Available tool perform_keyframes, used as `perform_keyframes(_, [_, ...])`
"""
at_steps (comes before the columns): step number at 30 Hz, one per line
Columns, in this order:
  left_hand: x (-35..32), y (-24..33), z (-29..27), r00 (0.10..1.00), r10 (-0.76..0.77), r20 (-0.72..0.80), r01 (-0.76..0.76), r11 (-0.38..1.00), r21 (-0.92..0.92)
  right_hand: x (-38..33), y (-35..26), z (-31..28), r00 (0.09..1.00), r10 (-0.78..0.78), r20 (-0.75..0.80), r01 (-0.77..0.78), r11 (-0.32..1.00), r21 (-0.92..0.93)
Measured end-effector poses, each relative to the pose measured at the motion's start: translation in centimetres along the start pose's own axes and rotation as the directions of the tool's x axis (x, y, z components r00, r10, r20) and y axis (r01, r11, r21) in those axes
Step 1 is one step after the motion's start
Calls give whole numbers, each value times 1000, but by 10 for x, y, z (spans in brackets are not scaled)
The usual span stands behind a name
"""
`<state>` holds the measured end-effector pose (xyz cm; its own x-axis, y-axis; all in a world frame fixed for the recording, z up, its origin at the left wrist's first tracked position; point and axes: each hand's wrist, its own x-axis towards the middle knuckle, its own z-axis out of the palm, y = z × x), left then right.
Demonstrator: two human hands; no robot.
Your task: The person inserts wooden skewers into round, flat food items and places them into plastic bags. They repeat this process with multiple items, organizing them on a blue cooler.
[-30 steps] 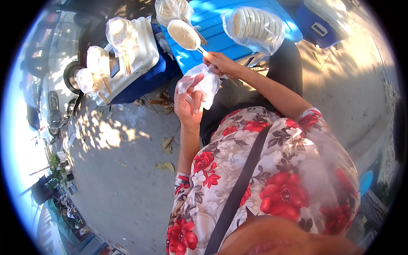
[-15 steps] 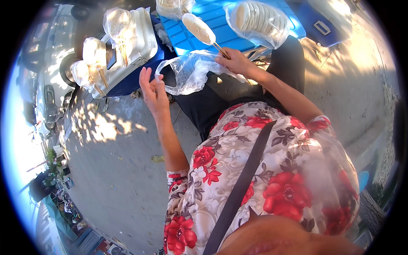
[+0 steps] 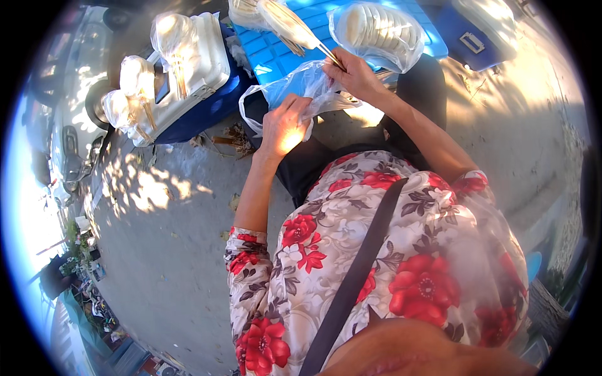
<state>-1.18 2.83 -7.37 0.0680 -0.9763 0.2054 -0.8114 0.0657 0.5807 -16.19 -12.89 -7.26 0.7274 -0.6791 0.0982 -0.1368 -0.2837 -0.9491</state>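
My right hand (image 3: 359, 76) is closed round the thin wooden sticks of a flat, oval, pale food skewer (image 3: 290, 26), which points up and to the left over a blue lid (image 3: 266, 57). Just below and to its left, my left hand (image 3: 283, 128) has its fingers closed on a clear plastic bag (image 3: 290, 86). The bag hangs open between the hands and its far side bunches up against my right fingers. Whether the right hand also grips the plastic is hidden. A bag of stacked pale oval pieces (image 3: 379, 36) lies on the lid beyond my right hand.
On the left stands a blue cooler box with a white lid (image 3: 213, 56), carrying several bagged skewers (image 3: 174, 41). Another bagged bundle (image 3: 246, 14) lies at the lid's far left. A second blue box (image 3: 470, 44) stands at the far right. Litter (image 3: 237, 139) lies on the concrete near my legs.
My left hand has moved right and up, closing its fingers on the bag. My right hand has risen slightly with the skewer, which now overlaps the bagged bundle at the back.
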Motion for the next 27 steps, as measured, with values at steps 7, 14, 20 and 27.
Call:
perform_keyframes(7, [-5,-6,-30,805,-91,587,242,952,-185,17,-4,-32,993,-89,-75,83,993,-84])
perform_keyframes(14, [-3,-61,-32,960,-277,39,278,960,-20,13,-18,-39,995,-60,-80,45,982,-184])
perform_keyframes(20, [27,-58,-21,899,-438,-32,392,768,506,8,-2,-20,995,70,72,-64,995,-73])
perform_keyframes(27, [24,-54,-22,893,-451,1,396,785,477,-2,13,-8,971,137,196,-164,977,133])
